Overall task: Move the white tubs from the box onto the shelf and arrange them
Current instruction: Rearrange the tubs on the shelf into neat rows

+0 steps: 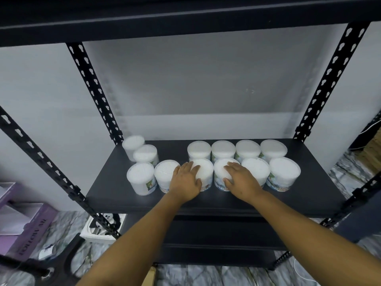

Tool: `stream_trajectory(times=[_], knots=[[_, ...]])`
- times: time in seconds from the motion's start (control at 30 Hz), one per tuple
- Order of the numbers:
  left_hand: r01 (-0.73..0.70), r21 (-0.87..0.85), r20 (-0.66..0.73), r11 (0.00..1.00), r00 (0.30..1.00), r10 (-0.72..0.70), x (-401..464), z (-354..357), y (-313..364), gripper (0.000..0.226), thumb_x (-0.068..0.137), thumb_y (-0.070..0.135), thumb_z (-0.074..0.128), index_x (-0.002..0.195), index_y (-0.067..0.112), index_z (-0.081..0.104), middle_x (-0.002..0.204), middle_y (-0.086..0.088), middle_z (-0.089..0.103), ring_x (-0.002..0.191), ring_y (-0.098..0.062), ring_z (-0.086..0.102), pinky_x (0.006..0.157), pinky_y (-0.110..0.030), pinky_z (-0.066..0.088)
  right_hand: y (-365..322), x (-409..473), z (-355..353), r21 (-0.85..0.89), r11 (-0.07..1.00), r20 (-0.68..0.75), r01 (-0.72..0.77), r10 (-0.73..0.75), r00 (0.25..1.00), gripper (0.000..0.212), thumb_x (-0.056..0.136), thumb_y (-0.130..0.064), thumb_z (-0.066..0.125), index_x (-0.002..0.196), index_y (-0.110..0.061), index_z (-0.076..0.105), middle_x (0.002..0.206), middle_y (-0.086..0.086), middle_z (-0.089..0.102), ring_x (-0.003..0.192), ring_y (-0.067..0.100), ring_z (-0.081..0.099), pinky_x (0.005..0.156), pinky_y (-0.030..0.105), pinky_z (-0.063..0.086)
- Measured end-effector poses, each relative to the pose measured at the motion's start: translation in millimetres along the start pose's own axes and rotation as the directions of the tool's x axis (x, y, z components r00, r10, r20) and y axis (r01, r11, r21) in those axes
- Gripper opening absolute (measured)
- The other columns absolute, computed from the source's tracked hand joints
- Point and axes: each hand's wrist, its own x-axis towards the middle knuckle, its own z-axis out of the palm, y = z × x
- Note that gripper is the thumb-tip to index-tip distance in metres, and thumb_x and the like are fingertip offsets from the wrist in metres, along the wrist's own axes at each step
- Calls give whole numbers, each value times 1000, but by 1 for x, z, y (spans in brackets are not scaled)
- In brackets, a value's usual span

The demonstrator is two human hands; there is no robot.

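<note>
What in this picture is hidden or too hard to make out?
All in the head view:
- Box the tubs came from: not identifiable.
- Front label of the tub under the left hand: mostly covered by that hand.
- Label on the tub under the right hand: partly covered, print blurred.
- Shelf below: contents lost in shadow.

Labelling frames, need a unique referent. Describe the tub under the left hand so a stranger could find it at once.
On the black shelf stand twelve white tubs: four at the left, then a block of two rows of four. In that block's front row, take the leftmost tub. It alone has the left hand resting on its lid; the next tub to its right lies under the right hand.
</note>
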Motion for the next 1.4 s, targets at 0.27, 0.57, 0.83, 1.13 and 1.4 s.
stream_trajectory(times=[0.27, 0.57, 0.83, 1.13, 1.4], knots=[[-9, 16, -21, 1000, 1000, 9, -1, -2, 0, 54, 95, 42, 45, 144, 20, 39, 152, -7, 34, 139, -25, 30, 117, -38, 16, -3, 2, -2, -44, 999, -2, -3, 3, 1000, 51, 96, -31, 49, 142, -9, 41, 151, 10, 35, 140, 23, 32, 114, 30, 23], [-15, 5, -24, 1000, 1000, 15, 1, -3, -3, 53, 94, 43, 48, 143, 22, 42, 150, -6, 36, 137, -24, 32, 116, -37, 16, -5, 2, -2, -49, 999, -3, -14, 14, 1000, 51, 96, -31, 48, 142, -8, 40, 152, 10, 34, 140, 23, 31, 114, 31, 23], [-15, 18, -24, 1000, 1000, 15, 0, -3, -2, 53, 95, 43, 46, 143, 22, 41, 151, -5, 35, 138, -23, 31, 116, -37, 15, -4, 3, 0, -59, 998, -6, -13, 13, 1000, 52, 96, -31, 47, 142, -8, 40, 152, 11, 35, 140, 24, 32, 114, 32, 25], [62, 8, 24, 998, 998, -63, -6, -2, 5, 68, 96, 57, 34, 150, 18, 24, 160, -8, 15, 148, -25, 9, 120, -41, 7, -2, 1, 5, -52, 999, 14, 9, -9, 1000, 65, 97, -47, 40, 148, -11, 24, 157, 11, 20, 146, 26, 15, 119, 35, 13], [186, 31, 90, 982, 978, -188, -21, -16, 7, 76, 96, 62, 21, 154, 15, 9, 162, -8, 0, 149, -23, -4, 120, -44, -1, -3, 6, 5, -63, 998, 139, 24, -15, 990, 73, 97, -59, 21, 153, -18, 0, 161, 6, -9, 148, 23, -11, 120, 39, -4]])
